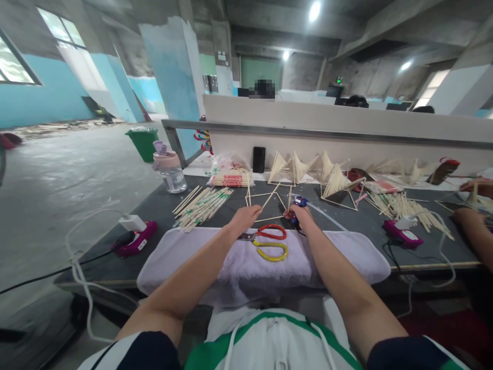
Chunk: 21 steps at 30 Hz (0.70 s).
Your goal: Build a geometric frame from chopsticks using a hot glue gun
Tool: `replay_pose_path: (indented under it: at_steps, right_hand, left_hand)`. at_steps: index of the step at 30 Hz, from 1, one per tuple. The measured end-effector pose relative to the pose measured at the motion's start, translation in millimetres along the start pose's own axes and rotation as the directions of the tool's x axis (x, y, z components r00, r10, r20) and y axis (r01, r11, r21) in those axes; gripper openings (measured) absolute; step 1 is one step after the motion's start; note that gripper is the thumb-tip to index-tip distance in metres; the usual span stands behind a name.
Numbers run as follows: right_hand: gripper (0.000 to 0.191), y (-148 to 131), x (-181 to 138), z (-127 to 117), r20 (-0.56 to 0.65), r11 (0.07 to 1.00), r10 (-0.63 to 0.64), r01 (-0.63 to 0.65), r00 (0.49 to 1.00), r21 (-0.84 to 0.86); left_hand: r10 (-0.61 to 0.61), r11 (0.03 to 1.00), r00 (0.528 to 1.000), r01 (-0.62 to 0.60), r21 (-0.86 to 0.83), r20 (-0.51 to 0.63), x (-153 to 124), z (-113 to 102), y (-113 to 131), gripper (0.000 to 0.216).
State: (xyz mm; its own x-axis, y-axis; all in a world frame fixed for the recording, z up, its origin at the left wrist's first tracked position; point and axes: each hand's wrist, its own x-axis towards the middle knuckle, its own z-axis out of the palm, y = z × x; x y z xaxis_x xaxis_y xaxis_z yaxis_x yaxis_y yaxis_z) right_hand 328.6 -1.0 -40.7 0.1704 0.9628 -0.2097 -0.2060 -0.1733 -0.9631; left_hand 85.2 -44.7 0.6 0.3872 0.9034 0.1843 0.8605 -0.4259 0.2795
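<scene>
My left hand point(245, 216) is closed on a thin wooden stick that slants up into a flat frame of sticks point(265, 200) lying on the dark table point(162, 205). My right hand point(301, 213) grips a small blue glue gun point(299, 203) whose tip meets the frame's right side. Red and yellow handled scissors point(271, 242) lie on a white towel point(185, 252) between my forearms.
A bundle of chopsticks point(202, 204), a packet of sticks point(230, 177), a water bottle point(169, 169) and a black phone point(259, 159) stand behind. Finished stick fans point(308, 167) line the partition. Magenta power strips point(134, 241) point(402, 234) flank me. Another person's hands point(475, 187) work at right.
</scene>
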Motion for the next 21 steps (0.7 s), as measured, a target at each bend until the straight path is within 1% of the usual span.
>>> replay_pose_path:
  at_steps: [8,15,21]
  right_hand:
    - [0.007,0.4,1.4,-1.1,-0.004,1.000,-0.003,0.003,1.000,0.001]
    - [0.008,-3.5,-2.1,-0.1,-0.005,1.000,-0.002,0.002,1.000,-0.005]
    - [0.007,-3.9,-2.4,-0.4,-0.001,1.000,-0.006,0.006,1.000,0.003]
  left_hand:
    - [-0.004,1.000,1.000,0.005,-0.008,0.009,-0.2,-3.1,4.7,0.033]
    - [0.006,1.000,1.000,-0.006,0.004,-0.008,0.3,-1.1,2.1,0.034]
    - [-0.004,0.999,1.000,0.004,-0.039,-0.024,2.3,4.1,-3.0,0.034]
